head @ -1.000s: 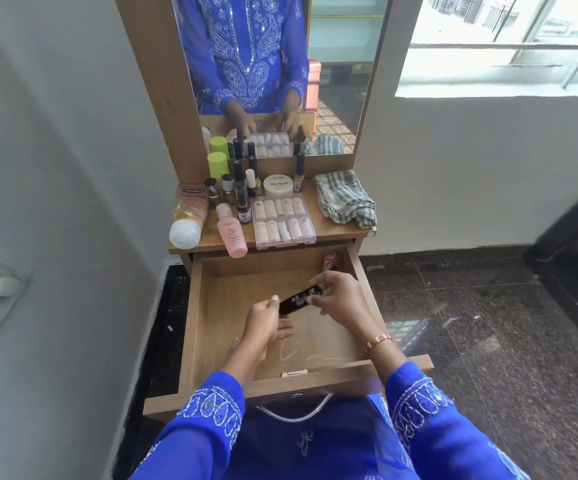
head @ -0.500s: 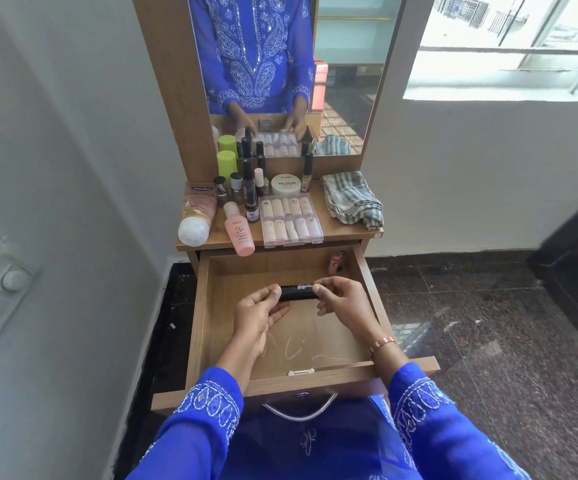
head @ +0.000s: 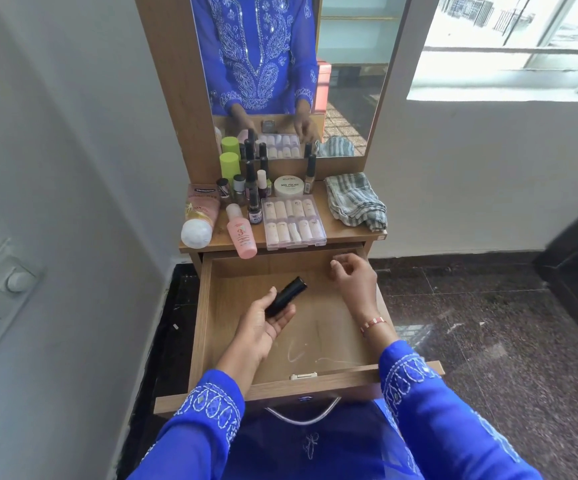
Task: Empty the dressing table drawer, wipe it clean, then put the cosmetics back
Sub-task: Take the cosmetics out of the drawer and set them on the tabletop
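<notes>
Wooden drawer [head: 208,327] is almost empty. Left hand [head: 263,323] grips a black tube [head: 285,296]; right hand [head: 351,278], loosely curled, reaches far right. Next, lift both out.

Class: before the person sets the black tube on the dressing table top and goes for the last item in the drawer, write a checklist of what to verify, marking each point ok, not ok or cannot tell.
1. Black tube secure in the left hand: ok, fingers wrap its lower end.
2. Right hand free: ok, it holds nothing, poised at the drawer's far right corner.
3. Drawer empty: cannot tell, the right hand hides that corner.
4. Free spot on the top: not ok, only narrow gaps between the nail box and cloth.
5. Pink bottle stable: not ok, it lies overhanging the front edge.
6. Drawer floor clean: not ok, pale smears show.
</notes>
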The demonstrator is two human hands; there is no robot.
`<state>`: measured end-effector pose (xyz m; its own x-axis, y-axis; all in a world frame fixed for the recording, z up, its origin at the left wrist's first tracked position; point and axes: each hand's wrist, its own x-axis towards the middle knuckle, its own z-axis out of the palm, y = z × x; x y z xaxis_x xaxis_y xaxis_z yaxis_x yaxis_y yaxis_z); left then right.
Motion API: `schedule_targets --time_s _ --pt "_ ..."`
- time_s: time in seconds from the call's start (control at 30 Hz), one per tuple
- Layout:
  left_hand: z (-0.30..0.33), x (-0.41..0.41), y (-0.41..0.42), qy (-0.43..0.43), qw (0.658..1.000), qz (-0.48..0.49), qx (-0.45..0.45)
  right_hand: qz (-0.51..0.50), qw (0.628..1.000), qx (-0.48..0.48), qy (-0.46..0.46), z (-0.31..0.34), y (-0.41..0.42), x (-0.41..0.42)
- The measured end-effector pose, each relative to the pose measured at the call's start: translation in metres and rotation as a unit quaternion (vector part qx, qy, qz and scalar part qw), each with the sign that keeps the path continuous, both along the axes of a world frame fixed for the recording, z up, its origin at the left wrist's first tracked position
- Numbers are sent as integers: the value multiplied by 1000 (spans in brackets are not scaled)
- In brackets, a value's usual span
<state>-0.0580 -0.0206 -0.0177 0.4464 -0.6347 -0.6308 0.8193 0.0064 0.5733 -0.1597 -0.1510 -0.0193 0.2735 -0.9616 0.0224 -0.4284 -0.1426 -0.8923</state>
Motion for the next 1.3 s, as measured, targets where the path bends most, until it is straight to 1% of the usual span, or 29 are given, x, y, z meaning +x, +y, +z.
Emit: schedule_targets --time_s 0.07,0.17,0.23,0.33,0.5,0.57,0.6,0.67,0.7,0.73,0.77,0.8,0.87,0.93,1.0,1.07,1.2,1.3 --pt "-1 3 2 35 999 21 7 32 994 -51 88 1 -11 5" --pt "-3 5 2 54 998 26 18 82 967 -105 218 1 -16 9" --pt "-3 5 3 58 998 21 17 90 950 -134 268 0 -17 9" --pt "-4 5 3 68 998 8 7 84 944 -154 279 1 -17 9" --pt "-6 7 2 79 997 3 -7 96 944 -153 277 -2 -18 6" --pt "-5 6 1 79 997 1 -14 90 949 -149 262 -2 -18 4" --pt "-4 6 1 77 997 -3 -19 79 957 -143 238 -2 -15 3" --pt "-2 5 0 68 997 -15 -24 46 979 -102 169 -1 -9 1" --pt "-2 5 -1 63 998 -20 -25 27 990 -55 129 0 -5 1" --pt "-2 5 -1 60 998 -24 -26 13 997 11 80 1 -2 0" --pt "-1 4 -1 58 998 -27 -27 7 995 93 26 2 2 -2" --pt "-1 4 -1 57 998 -28 -27 6 983 180 -31 2 6 -4" --pt "-2 4 -1 56 998 -29 -26 5 936 327 -131 1 14 -8" --pt "-2 3 0 55 998 -28 -24 15 895 408 -178 -1 21 -12" --pt "-3 3 0 48 998 -28 -25 46 873 449 -185 1 27 -14" --pt "-3 3 0 42 998 -24 -27 95 865 462 -170 6 34 -15" --pt "-2 3 1 47 998 -16 -48 189 880 421 -110 15 41 -15" --pt "-3 3 2 30 998 -21 -44 233 893 381 -54 19 45 -12"
